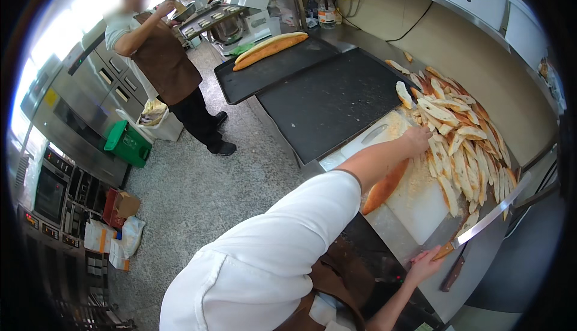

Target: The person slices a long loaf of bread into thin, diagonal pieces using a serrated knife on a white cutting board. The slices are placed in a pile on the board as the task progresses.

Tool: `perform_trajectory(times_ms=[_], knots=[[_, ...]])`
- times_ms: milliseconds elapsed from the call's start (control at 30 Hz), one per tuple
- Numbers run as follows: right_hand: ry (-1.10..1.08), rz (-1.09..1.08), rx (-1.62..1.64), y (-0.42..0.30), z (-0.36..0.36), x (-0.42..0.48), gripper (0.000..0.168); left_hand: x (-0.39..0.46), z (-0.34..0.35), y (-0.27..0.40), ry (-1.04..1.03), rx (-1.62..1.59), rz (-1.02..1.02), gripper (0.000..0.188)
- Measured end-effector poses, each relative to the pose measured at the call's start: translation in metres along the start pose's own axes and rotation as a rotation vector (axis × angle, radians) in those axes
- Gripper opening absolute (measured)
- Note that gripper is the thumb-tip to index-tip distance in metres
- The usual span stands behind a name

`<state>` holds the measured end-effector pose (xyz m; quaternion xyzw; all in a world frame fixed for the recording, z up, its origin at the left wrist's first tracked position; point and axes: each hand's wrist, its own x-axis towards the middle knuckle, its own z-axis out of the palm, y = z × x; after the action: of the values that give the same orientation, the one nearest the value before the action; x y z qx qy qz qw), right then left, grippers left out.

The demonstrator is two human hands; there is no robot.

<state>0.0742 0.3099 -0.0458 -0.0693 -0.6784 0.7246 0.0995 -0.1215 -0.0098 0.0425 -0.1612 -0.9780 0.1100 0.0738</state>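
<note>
My left hand (419,140) reaches over a white cutting board (421,216) to the near edge of a heap of sliced bread (464,137); its fingertips are at the slices, and whether they grip one is unclear. Under my left forearm a browned loaf piece (385,189) lies on the board's edge. My right hand (426,263) is closed around the wooden handle of a long bread knife (491,216), whose blade points away to the upper right, beside the heap. Crumbs cover part of the board.
Two black baking trays (333,101) (270,72) adjoin the board; the farther holds a long split loaf (270,50). A second knife (453,274) lies on the steel counter near my right hand. A stand mixer (245,6) is beyond. A co-worker (167,60) stands across the floor with a bowl.
</note>
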Motion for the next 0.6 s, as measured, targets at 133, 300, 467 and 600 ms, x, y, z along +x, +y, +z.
perform_trajectory(times_ms=[133,300,467,600], knots=[[-0.027,0.021,0.039,-0.001,0.001,-0.002,0.028,0.007,-0.018,-0.024,0.018,0.037,0.161,0.015],[-0.03,0.015,0.06,-0.001,0.002,-0.002,0.028,0.018,-0.083,-0.045,0.141,0.053,0.07,0.017],[-0.026,0.01,0.06,0.002,0.0,-0.001,0.03,0.064,-0.139,-0.052,0.418,-0.202,-0.244,0.031],[-0.035,0.021,0.075,-0.003,0.002,-0.002,0.029,0.076,-0.132,-0.04,0.737,-0.44,-0.43,0.036]])
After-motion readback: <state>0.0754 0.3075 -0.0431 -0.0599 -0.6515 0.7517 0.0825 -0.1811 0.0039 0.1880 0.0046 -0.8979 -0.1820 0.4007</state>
